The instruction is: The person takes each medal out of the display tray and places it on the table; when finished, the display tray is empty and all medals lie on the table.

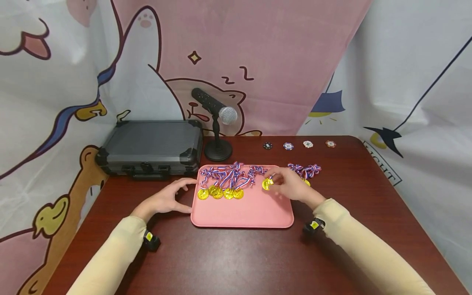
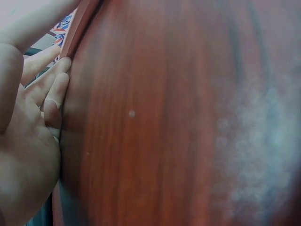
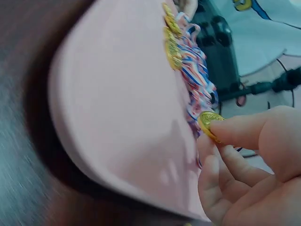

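My right hand (image 1: 289, 185) pinches a gold medal (image 3: 208, 123) between thumb and fingers, over the right part of the pink tray (image 1: 239, 217). The medal's red, white and blue ribbon lies partly behind the fingers. At the tray's left edge is my left hand (image 1: 171, 197), its thumb and fingers spread and touching the rim. Several more gold medals (image 1: 228, 193) lie in a row across the tray's left half, with their striped ribbons (image 1: 232, 176) bunched behind them. Beyond my right hand, on the table, are more knotted ribbons (image 1: 311, 170) and part of another gold medal (image 1: 307, 182).
A dark silver case (image 1: 153, 143) stands at the back left. Beside it is a black microphone (image 1: 217, 110) on a round-based stand. Several poker chips (image 1: 288, 146) lie in a line along the table's back edge. Printed cloth hangs behind and at both sides.
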Tool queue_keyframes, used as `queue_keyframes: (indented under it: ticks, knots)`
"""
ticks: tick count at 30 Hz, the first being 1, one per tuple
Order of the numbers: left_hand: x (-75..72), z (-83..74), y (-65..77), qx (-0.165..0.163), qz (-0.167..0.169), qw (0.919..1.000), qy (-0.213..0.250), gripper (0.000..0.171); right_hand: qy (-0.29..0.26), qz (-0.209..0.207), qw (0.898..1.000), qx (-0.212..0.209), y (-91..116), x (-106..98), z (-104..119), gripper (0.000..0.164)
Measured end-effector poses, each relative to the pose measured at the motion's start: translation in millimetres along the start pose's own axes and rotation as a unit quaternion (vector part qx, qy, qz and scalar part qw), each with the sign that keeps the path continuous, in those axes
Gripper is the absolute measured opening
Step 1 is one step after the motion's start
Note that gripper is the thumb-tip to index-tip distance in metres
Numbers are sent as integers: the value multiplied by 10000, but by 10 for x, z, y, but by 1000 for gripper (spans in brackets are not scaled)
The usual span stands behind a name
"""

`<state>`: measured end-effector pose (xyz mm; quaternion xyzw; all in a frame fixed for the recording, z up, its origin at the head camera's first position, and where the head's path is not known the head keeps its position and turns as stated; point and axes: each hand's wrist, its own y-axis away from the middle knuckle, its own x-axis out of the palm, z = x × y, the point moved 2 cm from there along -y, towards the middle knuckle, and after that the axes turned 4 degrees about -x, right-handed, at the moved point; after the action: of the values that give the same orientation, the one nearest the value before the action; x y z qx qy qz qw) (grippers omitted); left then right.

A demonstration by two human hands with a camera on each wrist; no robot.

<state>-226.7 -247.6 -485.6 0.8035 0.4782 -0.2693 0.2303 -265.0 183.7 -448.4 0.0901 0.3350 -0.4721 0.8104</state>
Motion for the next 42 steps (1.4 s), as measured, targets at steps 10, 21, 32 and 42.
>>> queue_keyframes:
  ticks: [10,21,32,42]
  knots:
    - [3,8,-4,-100,31,9999,50,92,-108,-572,9977,346,36,-528,-13,32]
    - [-7,-4,-5,24,-19,10000,-43,95,209,-1247,9891,760,217,-1280,-90,42]
    - [-10,9,-5,34,-18,10000,-50,96,405,-1950,9687,1484,508,-1757,-402,50]
    - [-5,8,-7,-121,49,9999,46,92,531,-1643,9745,1432,720,-1599,-829,49]
